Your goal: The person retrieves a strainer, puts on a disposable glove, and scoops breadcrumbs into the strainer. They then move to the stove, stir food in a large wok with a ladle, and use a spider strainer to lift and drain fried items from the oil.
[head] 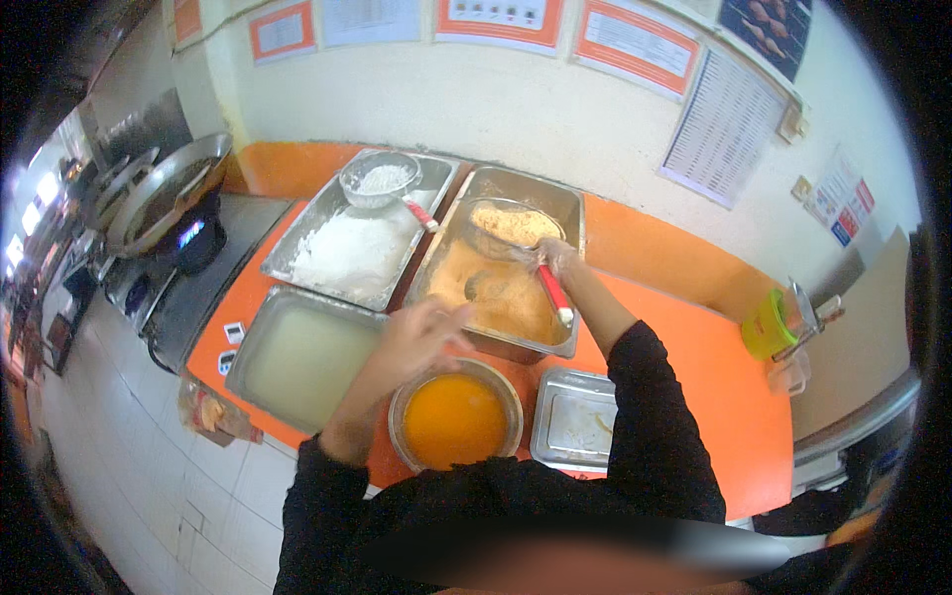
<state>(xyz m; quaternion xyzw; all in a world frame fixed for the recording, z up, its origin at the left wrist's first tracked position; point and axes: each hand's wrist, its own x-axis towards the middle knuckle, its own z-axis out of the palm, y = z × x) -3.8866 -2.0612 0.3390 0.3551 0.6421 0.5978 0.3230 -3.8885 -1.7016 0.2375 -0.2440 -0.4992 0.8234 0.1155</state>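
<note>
My right hand (559, 262) grips a wire-mesh strainer where its red handle (552, 286) meets the rim. Pale yellow crumbs lie in the strainer (515, 225), which is over the far part of a deep metal pan (573, 186). Orange-tan breading (494, 294) covers much of that pan's bottom, with a darker hollow in the middle. Nothing is in my left hand (424, 335); its fingers are spread near the pan's front left corner, above the far rim of a round bowl (398, 416) of orange liquid (455, 422).
Left stand a pan of white flour (349, 249) with a second strainer (383, 178), and a tray of cloudy liquid (309, 357). A flat metal tray (573, 420) is front right. A green container (766, 327) holds utensils. Large woks (175, 193) occupy the stove at left.
</note>
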